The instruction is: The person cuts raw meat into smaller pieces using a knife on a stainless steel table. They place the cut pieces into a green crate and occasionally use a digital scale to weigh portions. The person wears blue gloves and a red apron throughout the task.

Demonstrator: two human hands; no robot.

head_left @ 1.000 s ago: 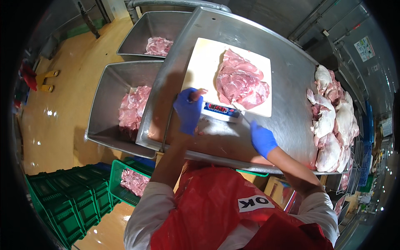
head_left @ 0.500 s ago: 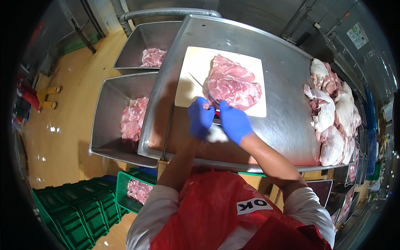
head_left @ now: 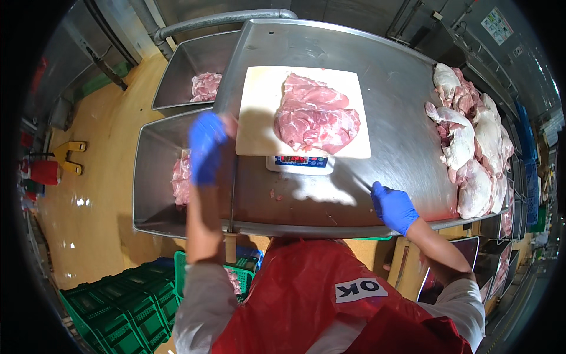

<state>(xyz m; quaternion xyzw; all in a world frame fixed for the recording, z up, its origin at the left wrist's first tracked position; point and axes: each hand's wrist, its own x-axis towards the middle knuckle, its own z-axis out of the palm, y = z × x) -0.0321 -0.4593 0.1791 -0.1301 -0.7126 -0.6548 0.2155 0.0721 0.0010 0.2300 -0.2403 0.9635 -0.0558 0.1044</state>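
Observation:
My right hand (head_left: pixel 394 207), in a blue glove, is closed round a knife (head_left: pixel 361 180) over the right front of the steel table. Its thin blade points up and left, blurred. My left hand (head_left: pixel 206 147), also blue-gloved, is smeared by motion above the table's left edge and the bin beside it. Something pinkish shows at its fingers, too blurred to name. A large slab of raw pink meat (head_left: pixel 318 118) lies spread on a white cutting board (head_left: pixel 254 109). The board rests on a white digital scale (head_left: pixel 321 170).
Skin-on raw meat pieces (head_left: pixel 471 141) are heaped at the table's (head_left: pixel 395 118) right end. Two steel bins (head_left: pixel 154 171) holding cut meat stand along its left side. Green crates (head_left: pixel 121 307) sit at lower left. A yellow pallet jack (head_left: pixel 72 156) is on the floor farther left.
My left hand has swung left from the board's front edge to the bin. My right hand has moved right and nearer me with the knife, away from the meat. The view has shifted slightly.

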